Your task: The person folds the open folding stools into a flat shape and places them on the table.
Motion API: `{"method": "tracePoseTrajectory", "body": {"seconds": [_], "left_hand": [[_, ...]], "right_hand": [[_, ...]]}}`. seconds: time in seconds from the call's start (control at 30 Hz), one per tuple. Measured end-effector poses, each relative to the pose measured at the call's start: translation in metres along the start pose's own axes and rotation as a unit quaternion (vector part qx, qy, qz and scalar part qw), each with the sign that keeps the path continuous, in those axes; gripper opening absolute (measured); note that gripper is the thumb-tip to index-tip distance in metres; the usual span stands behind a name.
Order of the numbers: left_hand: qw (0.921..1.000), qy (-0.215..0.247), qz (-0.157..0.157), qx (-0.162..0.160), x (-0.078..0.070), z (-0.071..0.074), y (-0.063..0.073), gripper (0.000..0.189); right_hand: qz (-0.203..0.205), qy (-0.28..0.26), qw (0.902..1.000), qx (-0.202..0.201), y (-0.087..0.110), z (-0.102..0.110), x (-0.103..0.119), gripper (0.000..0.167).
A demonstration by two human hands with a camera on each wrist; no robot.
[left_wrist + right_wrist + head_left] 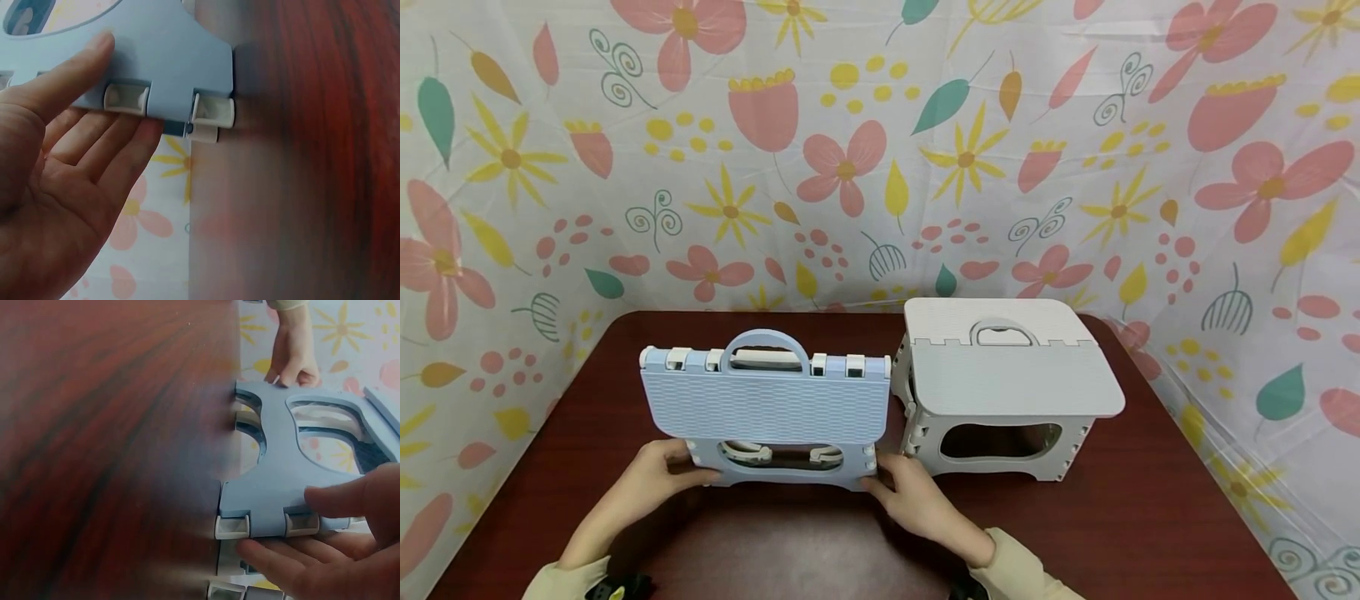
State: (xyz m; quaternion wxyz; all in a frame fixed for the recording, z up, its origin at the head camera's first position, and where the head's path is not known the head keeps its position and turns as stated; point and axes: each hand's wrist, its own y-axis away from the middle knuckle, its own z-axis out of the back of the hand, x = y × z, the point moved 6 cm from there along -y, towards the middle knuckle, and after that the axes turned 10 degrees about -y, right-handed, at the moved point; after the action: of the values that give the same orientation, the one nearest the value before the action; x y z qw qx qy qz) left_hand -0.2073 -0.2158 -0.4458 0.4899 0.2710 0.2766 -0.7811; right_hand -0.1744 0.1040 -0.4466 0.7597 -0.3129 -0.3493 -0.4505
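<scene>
A light blue folding step stool [767, 406] stands partly folded on the table, its top panel slanting toward me and its carrying handle [766, 337] uppermost. At the stool's left edge, my left hand [651, 483] grips the leg panel, thumb on the front face and fingers behind, as the left wrist view shows [69, 156]. My right hand [917, 497] holds the opposite edge the same way; in the right wrist view its thumb [340, 499] lies on the front face beside the white hinges [302, 524]. Both hands are low, close to the tabletop.
A white folding step stool [1007, 383] stands unfolded to the right, close beside the blue one. Both are on a dark red-brown table [1120, 517]. Behind hangs a flower-patterned cloth [865, 167].
</scene>
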Motion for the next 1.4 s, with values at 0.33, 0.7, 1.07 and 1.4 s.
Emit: {"method": "tracePoseTrajectory", "body": {"seconds": [0.33,0.7,1.07,1.4], "left_hand": [[0.9989,-0.029,-0.012,-0.034,0.0,0.006,0.003,0.032],[0.9986,-0.01,0.01,-0.051,0.001,0.003,0.003,0.034],[0.9957,-0.053,-0.003,-0.076,-0.001,0.004,0.003,0.029],[0.9937,-0.072,-0.02,-0.083,-0.002,0.004,0.004,0.026]], "right_hand": [[-0.019,-0.057,0.9976,-0.036,0.002,0.004,0.0,0.021],[0.016,0.009,0.9984,-0.053,-0.001,0.006,0.006,0.022],[0.041,0.025,0.9968,-0.064,-0.002,0.009,0.009,0.018],[0.035,0.033,0.9972,-0.057,-0.004,0.008,0.01,0.008]]}}
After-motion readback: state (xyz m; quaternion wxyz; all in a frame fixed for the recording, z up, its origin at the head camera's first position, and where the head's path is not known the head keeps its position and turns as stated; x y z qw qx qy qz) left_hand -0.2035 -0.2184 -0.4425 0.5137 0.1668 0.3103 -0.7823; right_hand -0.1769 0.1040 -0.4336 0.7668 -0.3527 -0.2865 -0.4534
